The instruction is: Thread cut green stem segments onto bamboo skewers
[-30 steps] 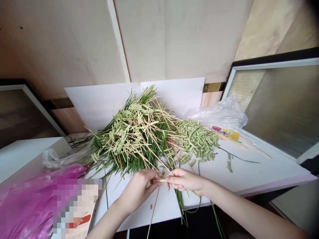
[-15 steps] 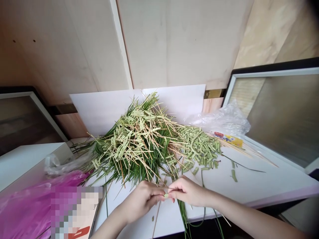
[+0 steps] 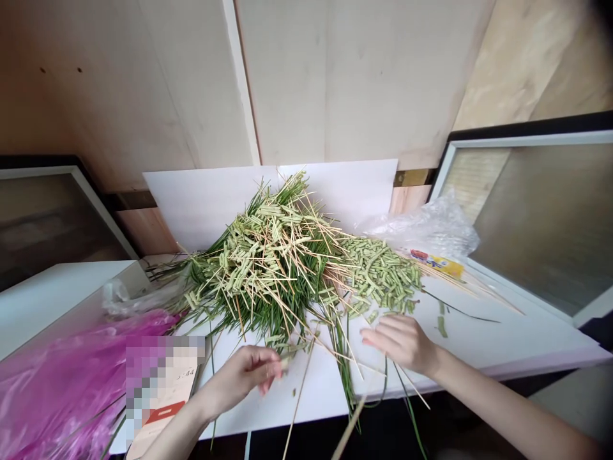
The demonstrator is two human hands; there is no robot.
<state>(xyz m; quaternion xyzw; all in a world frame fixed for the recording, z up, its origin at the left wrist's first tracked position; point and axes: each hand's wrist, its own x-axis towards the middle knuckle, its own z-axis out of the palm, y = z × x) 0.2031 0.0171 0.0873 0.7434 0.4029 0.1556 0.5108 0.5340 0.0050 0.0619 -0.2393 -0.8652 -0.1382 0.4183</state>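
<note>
My left hand (image 3: 253, 372) is over the front of the white table, its thumb and fingers pinched on a short pale-green piece (image 3: 285, 363) that looks like a cut length of bean. My right hand (image 3: 401, 342) is apart from it, fingers stretched left and thumb hidden, just in front of the heap of cut green pieces (image 3: 383, 271). Nothing shows in that hand. Behind my left hand rises a big pile of long green blades (image 3: 258, 322), topped with thin wooden skewers (image 3: 292, 259) and green pieces. A blurred stick (image 3: 352, 418) is below, between my hands.
On the left lie a pink plastic bag (image 3: 71, 370) and a phone (image 3: 167, 396), partly pixelated. Clear plastic packaging (image 3: 426, 223) is at the back right, beside a framed panel (image 3: 531, 223). White boards (image 3: 345, 191) stand behind the pile. Long blades hang over the table's front edge.
My hands were together at a small green piece and have come apart. The left moved left with a piece; the right moved right and up toward the heap. A blurred stick now shows below.
</note>
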